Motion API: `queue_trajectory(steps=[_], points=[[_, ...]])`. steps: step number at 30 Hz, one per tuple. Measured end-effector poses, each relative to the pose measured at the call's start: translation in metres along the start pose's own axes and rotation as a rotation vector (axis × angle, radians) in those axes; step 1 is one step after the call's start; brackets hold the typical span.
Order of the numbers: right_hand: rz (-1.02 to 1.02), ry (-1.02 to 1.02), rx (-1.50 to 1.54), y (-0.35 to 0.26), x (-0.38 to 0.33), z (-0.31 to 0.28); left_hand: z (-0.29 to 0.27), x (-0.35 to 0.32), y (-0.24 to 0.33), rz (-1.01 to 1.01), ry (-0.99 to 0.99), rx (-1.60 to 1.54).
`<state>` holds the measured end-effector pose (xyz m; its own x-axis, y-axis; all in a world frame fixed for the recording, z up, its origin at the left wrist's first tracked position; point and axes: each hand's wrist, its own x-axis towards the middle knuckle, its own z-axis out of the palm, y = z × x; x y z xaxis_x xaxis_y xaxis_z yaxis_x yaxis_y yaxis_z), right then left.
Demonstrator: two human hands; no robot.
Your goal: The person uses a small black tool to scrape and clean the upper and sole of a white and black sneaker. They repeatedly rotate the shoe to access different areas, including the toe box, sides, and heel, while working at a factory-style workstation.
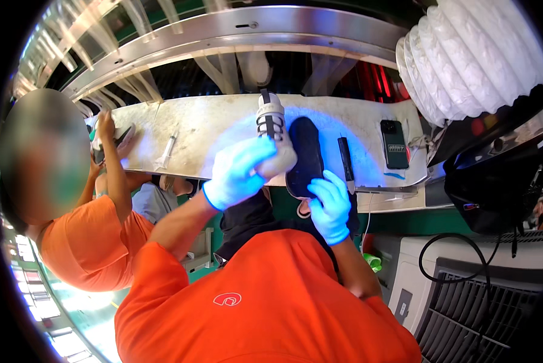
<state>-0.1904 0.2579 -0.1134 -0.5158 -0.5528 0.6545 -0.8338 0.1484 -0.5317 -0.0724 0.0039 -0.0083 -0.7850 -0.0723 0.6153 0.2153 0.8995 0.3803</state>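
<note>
My left hand (pixel 238 172), in a pale glove lit blue, is closed round the toe end of a light beige shoe (pixel 270 124) with dark laces and a dark strip down its tongue. The shoe's toe points towards me, above the near part of the bench. Just right of it lies a black shoe-sole-shaped piece (pixel 305 151), its lower end reaching past the bench edge. My gloved right hand (pixel 330 206) has its fingers apart and bent, the tips at the lower right end of that black piece. Whether they press on it is hard to see.
On the pale bench (pixel 193 121) lie a black pen-like tool (pixel 346 158), a dark phone (pixel 395 145) and a white syringe-like tool (pixel 167 151). A co-worker in orange (pixel 96 242) handles another shoe at left. A white ribbed duct (pixel 471 60) hangs at far right.
</note>
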Motion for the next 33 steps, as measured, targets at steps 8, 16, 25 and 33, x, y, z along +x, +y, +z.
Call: queue_trajectory(steps=[8,16,25,33], points=[[0.440,0.004,0.656,-0.086,0.050,-0.066,-0.008,0.031,0.049,-0.325,0.002,-0.337],[0.459,0.015,0.924,-0.060,0.054,-0.058,0.008,-0.005,0.049,0.013,0.082,-0.339],[0.355,0.013,0.841,-0.073,0.038,-0.058,0.012,-0.041,0.074,-0.088,0.122,-0.603],[0.199,0.072,0.646,-0.094,0.021,-0.044,0.022,-0.055,0.100,-0.319,0.300,-0.809]])
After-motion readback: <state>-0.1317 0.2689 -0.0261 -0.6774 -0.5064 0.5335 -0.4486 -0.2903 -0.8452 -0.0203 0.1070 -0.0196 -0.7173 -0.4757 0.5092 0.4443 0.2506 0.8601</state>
